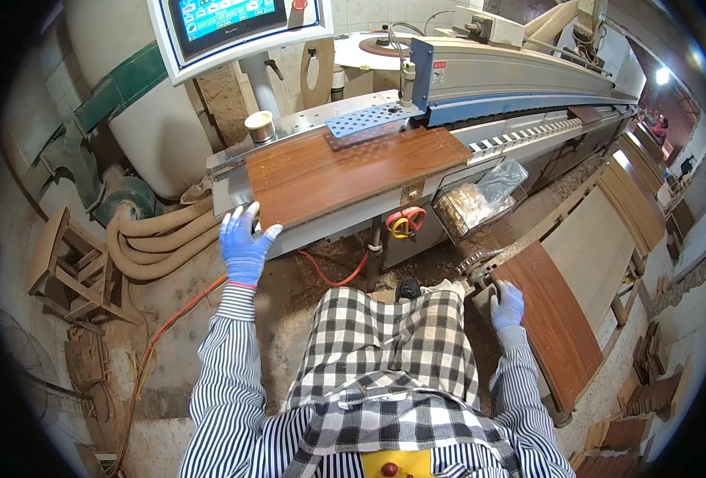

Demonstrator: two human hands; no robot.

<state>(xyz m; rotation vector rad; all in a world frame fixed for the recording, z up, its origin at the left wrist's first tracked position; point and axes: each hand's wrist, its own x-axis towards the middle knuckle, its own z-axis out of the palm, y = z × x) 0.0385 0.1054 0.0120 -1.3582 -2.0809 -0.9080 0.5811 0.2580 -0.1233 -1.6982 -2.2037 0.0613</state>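
A brown wood-grain board (353,167) lies flat on the bed of a long machine. At its near left corner is my left hand (244,243), in a blue glove with pale fingertips. The fingers are spread, and the thumb comes up to the board's edge. On the right, a second brown board (556,323) lies on a low stand. My right hand (507,306), also gloved, is closed at this board's left edge; its fingers are partly hidden.
A control screen (229,20) stands over the machine's left end, beside a small round can (260,126). Red-handled scissors (405,222) and a wire basket (476,207) with a plastic bag hang at the front. Thick hoses (162,239) and a wooden stool (74,267) are at left.
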